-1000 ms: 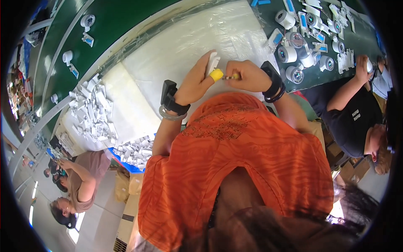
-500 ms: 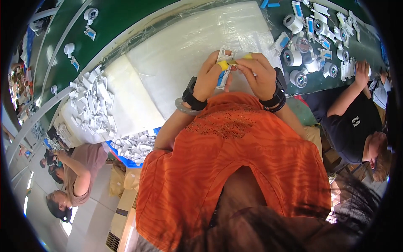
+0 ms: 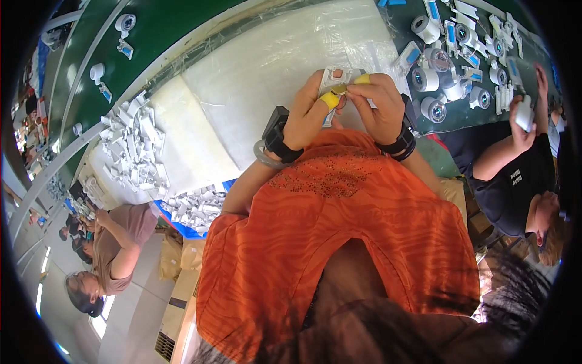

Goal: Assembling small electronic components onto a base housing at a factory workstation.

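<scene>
My left hand (image 3: 310,112) and my right hand (image 3: 377,104) meet over the near edge of a white plastic-covered sheet (image 3: 267,67). Together they hold a small white plastic part (image 3: 334,77) with a bit of blue on it. Yellow finger cots cover my left thumb tip and a right fingertip. Each wrist wears a black band, and the left also has a grey bangle. The lower half of the part is hidden behind my fingers.
A heap of white plastic parts (image 3: 134,145) lies at the left, with more in a blue bin (image 3: 197,209). Rolls of white tape and blue-and-white pieces (image 3: 448,60) cover the green table (image 3: 170,24) at the right. One person (image 3: 521,164) works at the right, another (image 3: 112,249) at lower left.
My hands have come together and lifted the white part a little farther from my body. The view has shifted slightly.
</scene>
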`<control>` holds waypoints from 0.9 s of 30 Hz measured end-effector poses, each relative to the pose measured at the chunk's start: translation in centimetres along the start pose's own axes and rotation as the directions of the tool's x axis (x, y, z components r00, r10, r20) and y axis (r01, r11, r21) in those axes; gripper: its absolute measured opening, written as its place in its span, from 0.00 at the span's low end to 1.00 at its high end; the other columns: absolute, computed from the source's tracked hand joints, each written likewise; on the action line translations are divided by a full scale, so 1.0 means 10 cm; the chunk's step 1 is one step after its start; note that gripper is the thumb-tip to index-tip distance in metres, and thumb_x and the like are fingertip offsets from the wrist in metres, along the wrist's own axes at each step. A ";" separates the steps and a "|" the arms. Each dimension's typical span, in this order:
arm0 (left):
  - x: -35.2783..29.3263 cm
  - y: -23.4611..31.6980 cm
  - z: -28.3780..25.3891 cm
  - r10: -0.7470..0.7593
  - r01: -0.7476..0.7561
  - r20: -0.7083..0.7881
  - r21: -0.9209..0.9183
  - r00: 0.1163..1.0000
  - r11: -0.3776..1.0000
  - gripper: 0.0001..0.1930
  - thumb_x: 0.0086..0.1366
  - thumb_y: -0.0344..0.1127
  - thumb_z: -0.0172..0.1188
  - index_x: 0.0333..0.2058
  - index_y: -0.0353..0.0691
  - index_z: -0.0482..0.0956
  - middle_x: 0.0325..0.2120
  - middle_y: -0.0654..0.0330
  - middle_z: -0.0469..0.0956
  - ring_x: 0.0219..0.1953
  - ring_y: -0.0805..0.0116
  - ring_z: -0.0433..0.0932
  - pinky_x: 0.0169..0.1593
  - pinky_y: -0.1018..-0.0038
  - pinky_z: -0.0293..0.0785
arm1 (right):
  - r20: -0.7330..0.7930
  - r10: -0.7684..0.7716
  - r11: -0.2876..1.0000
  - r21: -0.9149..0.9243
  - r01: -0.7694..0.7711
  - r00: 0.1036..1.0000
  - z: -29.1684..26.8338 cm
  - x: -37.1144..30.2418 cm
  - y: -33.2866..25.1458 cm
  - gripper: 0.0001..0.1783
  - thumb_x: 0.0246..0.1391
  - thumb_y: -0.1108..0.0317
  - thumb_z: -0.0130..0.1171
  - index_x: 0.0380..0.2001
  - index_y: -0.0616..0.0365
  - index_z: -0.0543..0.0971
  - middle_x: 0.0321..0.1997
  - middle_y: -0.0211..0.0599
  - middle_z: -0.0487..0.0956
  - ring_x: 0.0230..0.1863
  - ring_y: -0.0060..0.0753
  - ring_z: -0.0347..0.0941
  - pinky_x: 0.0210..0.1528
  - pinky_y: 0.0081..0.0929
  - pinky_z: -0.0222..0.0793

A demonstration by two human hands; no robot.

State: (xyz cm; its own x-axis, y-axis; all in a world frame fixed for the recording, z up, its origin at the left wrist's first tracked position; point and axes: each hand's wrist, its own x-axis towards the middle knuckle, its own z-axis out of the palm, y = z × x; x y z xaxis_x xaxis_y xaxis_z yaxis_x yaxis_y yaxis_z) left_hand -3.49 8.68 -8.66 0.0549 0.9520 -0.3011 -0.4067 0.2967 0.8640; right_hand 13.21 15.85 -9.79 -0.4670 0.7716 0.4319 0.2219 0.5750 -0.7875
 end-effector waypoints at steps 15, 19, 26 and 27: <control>0.00 0.00 0.03 0.043 -0.042 -0.012 0.118 0.999 0.992 0.22 0.66 0.25 0.40 0.59 0.34 0.63 0.39 0.58 0.72 0.37 0.72 0.71 0.38 0.72 0.79 | -0.022 -0.036 0.999 -0.040 0.035 0.999 0.02 0.01 0.04 0.12 0.41 0.75 0.70 0.33 0.52 0.83 0.32 0.34 0.75 0.36 0.40 0.72 0.40 0.33 0.69; 0.00 0.04 0.05 0.067 -0.066 -0.001 0.195 0.998 0.979 0.22 0.67 0.25 0.40 0.59 0.34 0.63 0.39 0.58 0.71 0.38 0.72 0.71 0.39 0.72 0.79 | -0.038 -0.097 0.992 -0.083 0.094 0.995 0.02 0.02 0.04 0.13 0.40 0.75 0.70 0.33 0.51 0.83 0.32 0.34 0.75 0.37 0.40 0.71 0.41 0.33 0.68; 0.01 0.00 0.01 0.041 -0.042 0.006 0.094 0.999 0.995 0.21 0.67 0.26 0.42 0.59 0.33 0.63 0.36 0.58 0.72 0.34 0.73 0.72 0.36 0.74 0.77 | -0.010 -0.068 0.995 -0.067 0.068 0.998 -0.01 0.05 0.03 0.12 0.40 0.74 0.69 0.33 0.52 0.82 0.33 0.33 0.75 0.38 0.40 0.71 0.42 0.33 0.68; 0.01 0.01 0.02 0.040 -0.040 0.007 0.077 0.999 0.996 0.21 0.68 0.28 0.44 0.59 0.33 0.63 0.35 0.59 0.72 0.33 0.74 0.72 0.35 0.75 0.76 | -0.008 -0.074 0.996 -0.056 0.073 0.997 -0.02 0.06 0.03 0.13 0.40 0.75 0.69 0.33 0.52 0.82 0.33 0.33 0.75 0.38 0.40 0.71 0.42 0.33 0.68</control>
State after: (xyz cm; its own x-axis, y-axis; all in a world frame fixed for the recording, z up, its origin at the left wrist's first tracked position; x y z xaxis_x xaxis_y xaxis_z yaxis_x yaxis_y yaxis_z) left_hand -3.39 8.81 -8.53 0.0456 0.9635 -0.2637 -0.3375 0.2633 0.9038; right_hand 13.17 16.49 -9.69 -0.4756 0.7292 0.4920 0.2350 0.6443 -0.7278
